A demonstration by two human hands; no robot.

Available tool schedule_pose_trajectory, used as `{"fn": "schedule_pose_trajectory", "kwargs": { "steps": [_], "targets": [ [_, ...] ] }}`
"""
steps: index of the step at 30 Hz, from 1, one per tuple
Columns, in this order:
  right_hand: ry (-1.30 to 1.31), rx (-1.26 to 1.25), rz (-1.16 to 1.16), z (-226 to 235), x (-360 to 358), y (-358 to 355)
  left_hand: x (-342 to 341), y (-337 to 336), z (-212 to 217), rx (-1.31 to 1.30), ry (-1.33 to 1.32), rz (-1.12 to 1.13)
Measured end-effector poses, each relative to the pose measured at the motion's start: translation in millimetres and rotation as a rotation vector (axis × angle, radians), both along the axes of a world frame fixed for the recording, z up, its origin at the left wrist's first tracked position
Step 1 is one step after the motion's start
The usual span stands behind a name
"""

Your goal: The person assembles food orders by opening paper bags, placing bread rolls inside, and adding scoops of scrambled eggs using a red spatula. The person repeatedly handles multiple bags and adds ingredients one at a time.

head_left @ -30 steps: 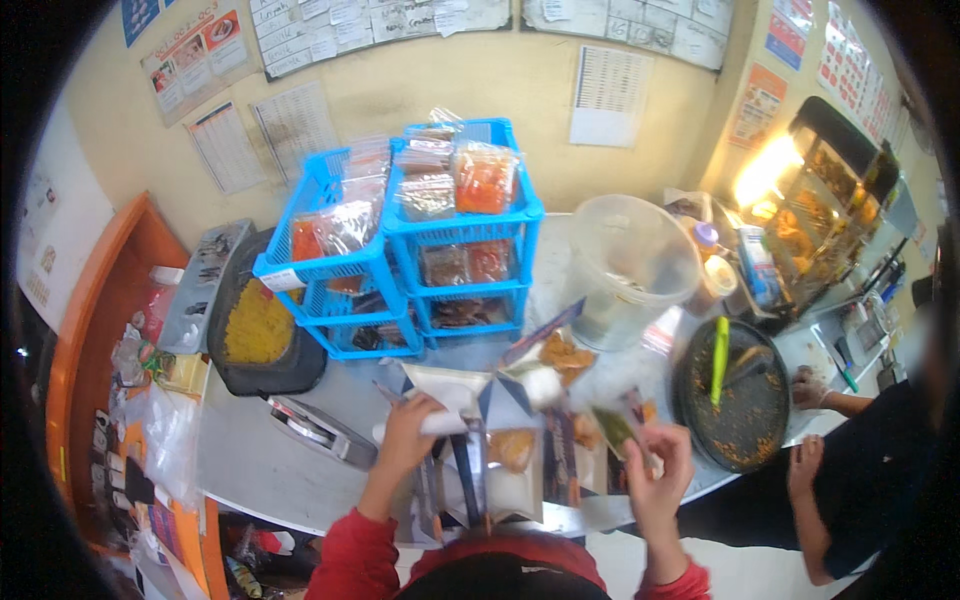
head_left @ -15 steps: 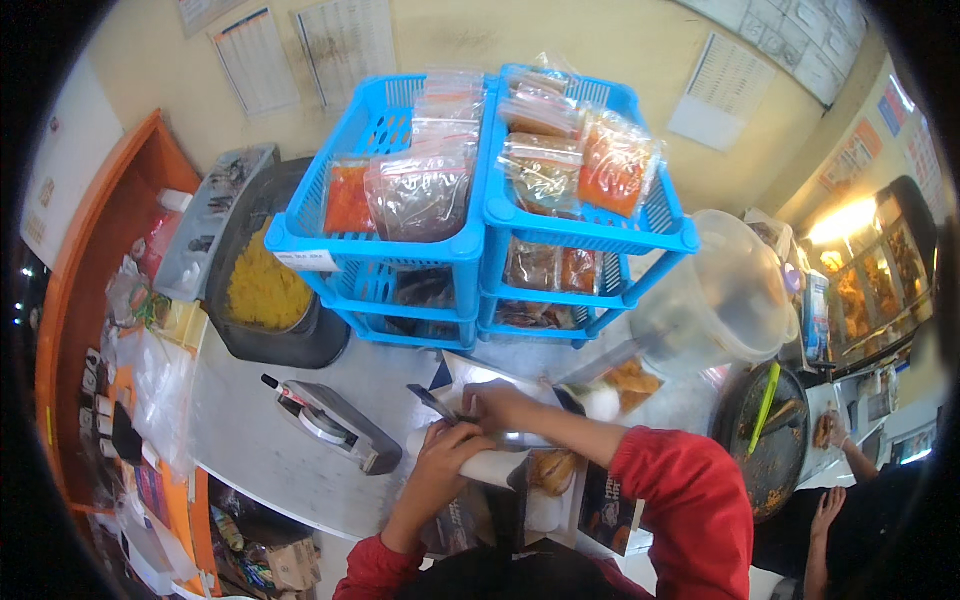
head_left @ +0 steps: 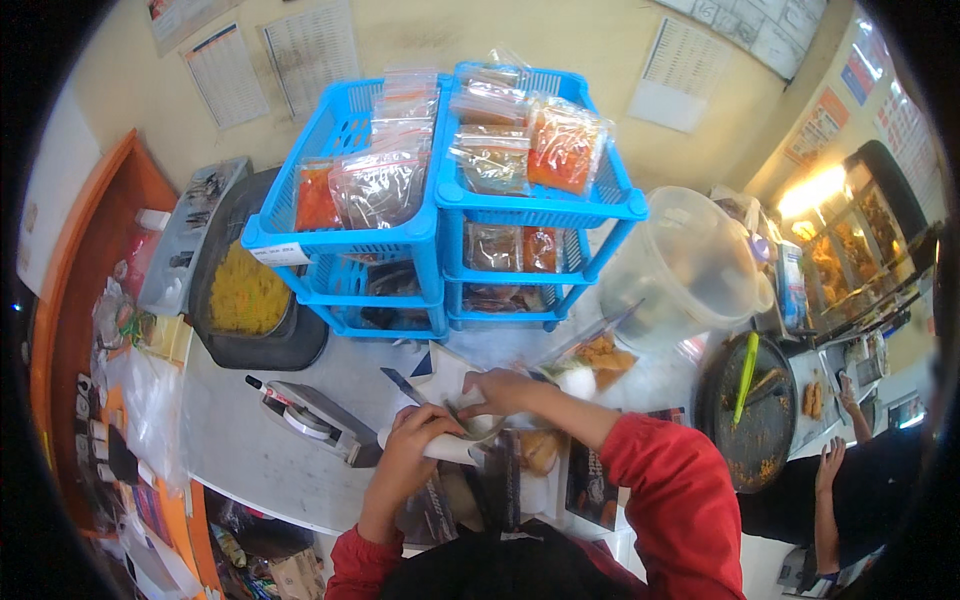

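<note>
Behind both hands' grip pinching white paper (head_left: 440,445), blue baskets (head_left: 440,215) hold bagged food.

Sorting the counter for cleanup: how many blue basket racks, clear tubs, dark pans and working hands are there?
Blue basket racks: 2
Clear tubs: 1
Dark pans: 2
Hands at work: 2, left hand, right hand
Total: 7

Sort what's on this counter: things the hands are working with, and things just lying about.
In hand:
left hand and right hand on the white wrapper

Lying about:
blue basket racks of bagged food
black tub of yellow food
clear plastic bucket
tape dispenser
dark pan with green tongs
</note>
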State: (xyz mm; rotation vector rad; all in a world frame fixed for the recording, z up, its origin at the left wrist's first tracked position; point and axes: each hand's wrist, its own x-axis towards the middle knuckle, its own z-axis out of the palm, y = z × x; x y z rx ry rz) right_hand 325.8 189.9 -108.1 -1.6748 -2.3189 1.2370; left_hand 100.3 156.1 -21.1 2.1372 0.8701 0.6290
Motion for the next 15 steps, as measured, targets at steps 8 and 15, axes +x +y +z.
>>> {"fn": "schedule_pose_trajectory", "kwargs": {
  "steps": [8, 15],
  "targets": [
    [0.01, 0.37, -0.155, 73.8, 11.5, -48.8, -1.6, -14.9, 14.6, 0.082, 0.031, 0.165],
    [0.008, 0.541, -0.31, 189.1, 18.4, -171.6, -31.1, -60.9, 31.0, 0.135, 0.156, 0.417]
  ]
}}
